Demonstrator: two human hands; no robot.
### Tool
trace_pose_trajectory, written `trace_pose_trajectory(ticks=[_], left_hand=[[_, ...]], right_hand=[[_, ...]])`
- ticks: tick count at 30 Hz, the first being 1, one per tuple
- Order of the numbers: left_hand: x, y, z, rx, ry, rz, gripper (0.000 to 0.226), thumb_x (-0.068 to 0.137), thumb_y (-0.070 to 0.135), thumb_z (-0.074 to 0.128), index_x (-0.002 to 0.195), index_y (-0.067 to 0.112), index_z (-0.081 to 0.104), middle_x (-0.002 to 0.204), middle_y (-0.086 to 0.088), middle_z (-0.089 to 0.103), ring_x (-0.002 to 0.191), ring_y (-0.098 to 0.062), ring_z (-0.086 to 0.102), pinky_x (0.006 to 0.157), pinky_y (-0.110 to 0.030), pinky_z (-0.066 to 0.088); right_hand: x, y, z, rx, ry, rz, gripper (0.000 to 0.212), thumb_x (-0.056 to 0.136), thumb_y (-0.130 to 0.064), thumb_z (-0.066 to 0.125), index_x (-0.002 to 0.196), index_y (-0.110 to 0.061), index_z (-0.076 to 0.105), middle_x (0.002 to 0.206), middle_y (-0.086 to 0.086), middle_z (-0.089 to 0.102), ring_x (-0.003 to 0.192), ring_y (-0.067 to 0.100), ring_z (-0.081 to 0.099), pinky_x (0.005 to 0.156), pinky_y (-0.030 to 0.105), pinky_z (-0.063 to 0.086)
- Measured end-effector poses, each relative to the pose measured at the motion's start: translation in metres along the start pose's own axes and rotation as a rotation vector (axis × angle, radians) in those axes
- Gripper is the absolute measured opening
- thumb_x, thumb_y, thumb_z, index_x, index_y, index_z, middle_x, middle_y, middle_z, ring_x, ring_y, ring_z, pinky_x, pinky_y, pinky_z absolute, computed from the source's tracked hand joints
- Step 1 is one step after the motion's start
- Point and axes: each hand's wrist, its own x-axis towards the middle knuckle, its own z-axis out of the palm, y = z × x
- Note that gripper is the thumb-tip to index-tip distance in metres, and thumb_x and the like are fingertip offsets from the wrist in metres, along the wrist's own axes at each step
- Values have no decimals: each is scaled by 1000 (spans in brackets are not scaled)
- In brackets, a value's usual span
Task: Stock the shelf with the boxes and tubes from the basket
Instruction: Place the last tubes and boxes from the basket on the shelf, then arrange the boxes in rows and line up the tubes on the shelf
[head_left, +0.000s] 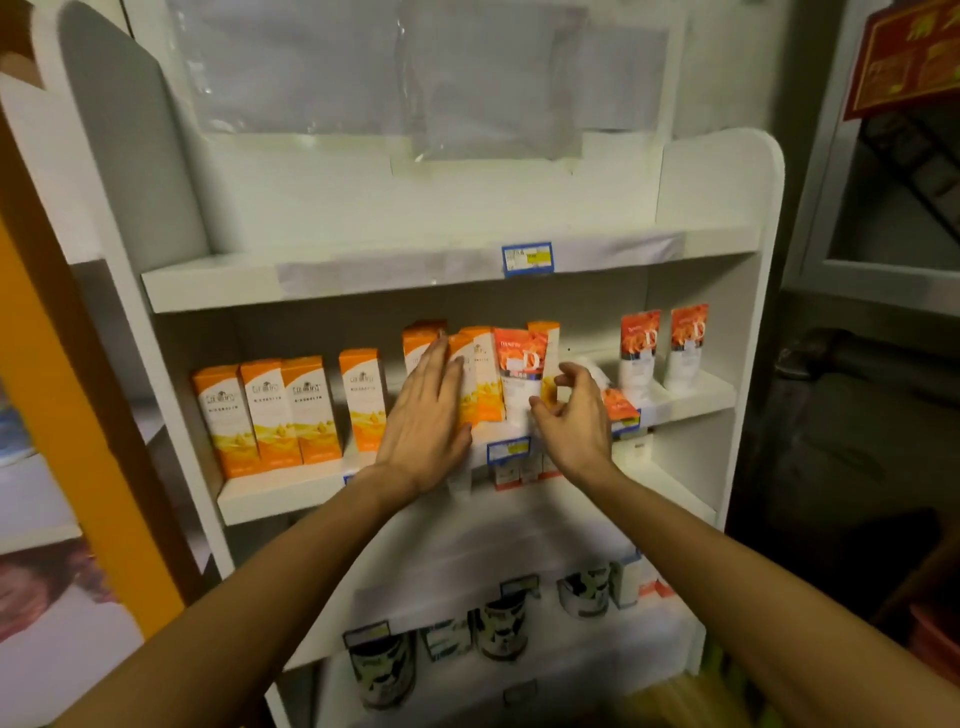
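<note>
Head view: orange-white boxes (470, 379), "D"-marked tubes (522, 374), blue shelf labels (526, 257).

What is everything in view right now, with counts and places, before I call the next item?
Orange boxes: four standing at the left of the middle shelf, more bunched at the centre behind the left hand; exact total unclear.
Red-and-white tubes: two upright at the right of the middle shelf, one at the centre, one lying flat.
Price tags: blue, on the shelf edges.
Patterned cans: about four, black and white, lower shelves.
Shelf unit: one, white; top shelf bare.
Clear plastic sheet: on the back panel.
Left hand: fingers straight, flat against the centre boxes.
Right hand: fingers loosely curled beside the centre tube, holding nothing.
</note>
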Motion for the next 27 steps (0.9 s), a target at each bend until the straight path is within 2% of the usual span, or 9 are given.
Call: trace_pose_trajectory(ticks=[6,10,14,18,23,27], left_hand=[[-24,5,-1,6,-101,40,85,90,45,62,158,13,21,168,-11,0,155,-29,9,124,-47,24],[-36,10,-14,14,-184,86,89,90,43,64,159,14,15,169,-8,-3,153,-29,18,121,-41,30],[-50,-1,-37,66,-201,109,85,91,41,60,159,14,16,169,-10,3,150,-30,25,120,-40,29],[-63,-29,-63,125,-174,66,78,90,41,58,156,14,25,167,-12,14,144,-32,36,115,-43,37],[-79,-72,-98,126,-148,-49,79,92,43,60,156,15,24,166,-11,17,148,-30,29,117,-42,33],[-95,-101,-111,20,-151,-189,74,92,40,62,153,16,28,163,-8,24,138,-30,44,105,-42,47]], right_hand=[[-20,7,-18,-36,-58,32,52,94,-25,65,141,-22,42,135,1,56,119,22,59,92,48,57],[-32,3,-17,-86,-138,-45,41,95,-26,61,135,-23,48,123,-4,60,110,18,64,87,44,59],[-46,-15,-7,-136,-211,-144,33,97,-26,59,129,-24,52,112,-5,64,98,16,66,83,41,59],[-58,-38,13,-108,-270,-168,27,98,-27,54,125,-24,55,108,-2,68,93,15,64,82,37,57],[-68,-63,40,-27,-349,-176,28,95,-24,59,122,-23,58,98,-6,66,88,12,64,85,41,58],[-74,-81,61,21,-411,-183,30,95,-21,61,125,-19,57,102,-3,66,91,13,65,85,40,59]])
